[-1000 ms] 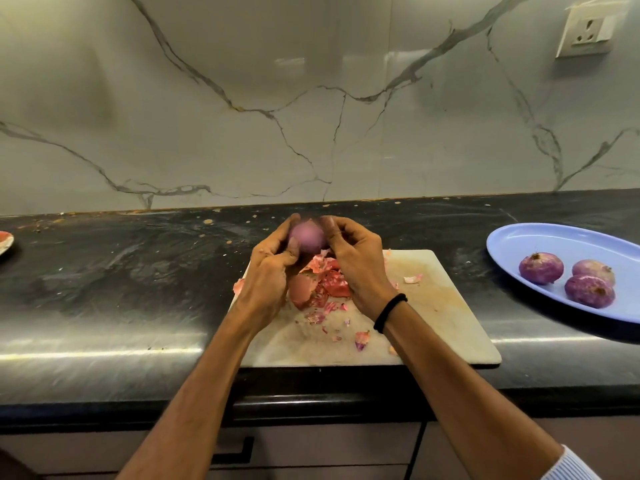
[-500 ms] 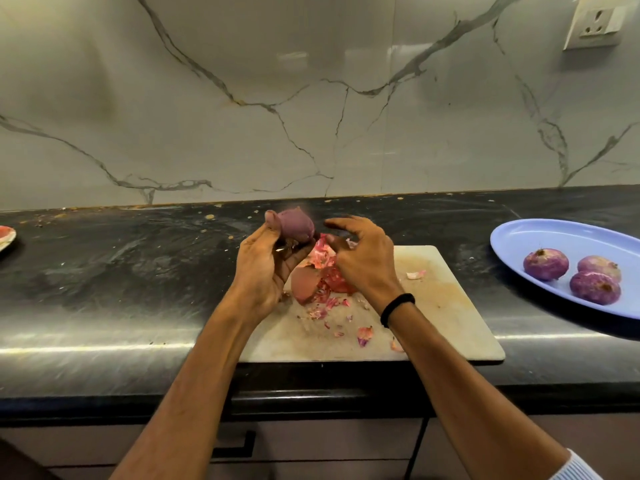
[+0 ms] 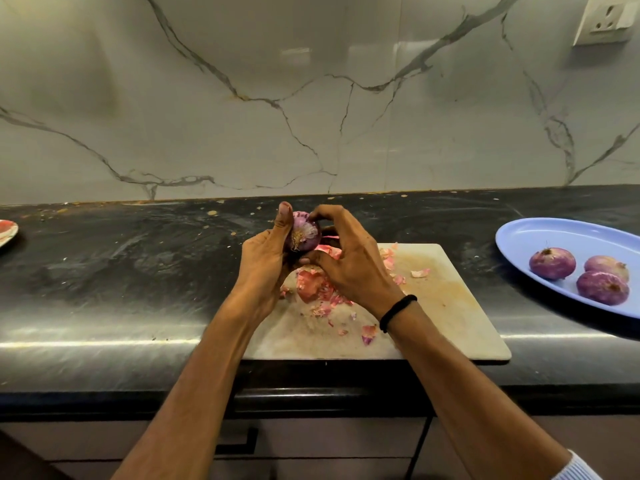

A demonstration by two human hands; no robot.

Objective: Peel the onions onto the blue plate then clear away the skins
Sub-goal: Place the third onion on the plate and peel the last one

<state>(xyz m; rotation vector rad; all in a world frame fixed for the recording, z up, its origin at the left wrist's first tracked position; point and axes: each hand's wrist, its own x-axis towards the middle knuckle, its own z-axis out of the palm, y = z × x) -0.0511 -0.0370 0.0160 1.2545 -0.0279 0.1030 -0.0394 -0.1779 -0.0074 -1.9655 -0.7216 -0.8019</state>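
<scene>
Holding a purple onion (image 3: pixel 305 235) up over the far edge of the cutting board (image 3: pixel 446 306), the person's left hand (image 3: pixel 263 265) is clamped round the bulb, thumb upright against its side. The right hand (image 3: pixel 351 263) has its curled fingers (image 3: pixel 325 212) pinching at the onion's top. Loose pink skins (image 3: pixel 311 284) lie heaped on the board beneath both hands. Right of the board, apart from it on the black counter (image 3: pixel 121 271), sits the blue plate (image 3: pixel 540 237) with three peeled onions (image 3: pixel 552 263).

counter: black stone countertop (image 3: pixel 104 271) across middle | board: pale stained cutting board (image 3: pixel 450 317) lower centre, on the counter's front edge | wall: veined marble wall (image 3: pixel 242 98) upper half | socket: white socket (image 3: pixel 604 20) upper right corner | left edge: part of a red-and-white dish (image 3: pixel 6 232) | bottom: cabinet handle (image 3: pixel 242 445), dark
</scene>
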